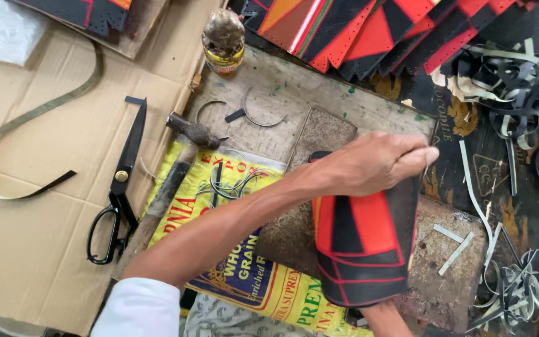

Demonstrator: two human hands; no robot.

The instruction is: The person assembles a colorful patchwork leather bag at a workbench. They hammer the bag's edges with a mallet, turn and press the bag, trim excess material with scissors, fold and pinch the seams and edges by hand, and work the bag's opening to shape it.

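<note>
Our left hand (375,163) reaches across the desk (294,84) and its fingers are pinched tight on the top edge of a red and black leather piece (363,249). Our right hand hardly shows; only a bit of wrist peeks out under the piece at the bottom, so we cannot tell if it is holding on. The piece lies on a worn brown block (450,281) in front of us, just right of a yellow printed sack (251,274). We think we are in the step of holding and lining up the piece, and the next move calls for a firm, steady grip so the edge stays put. Now we count. One leather piece in hand. One pair of black scissors (118,187) and one hammer (176,175) with a wooden handle lie to the left, side by side. One small jar (223,40) stands at the top. A pile of more red and black pieces (375,31) sits at the top, too mixed up to count. One long strap (26,125) curls on the cardboard (45,249). Many thin cut strips (506,81) lie at the right.
</note>
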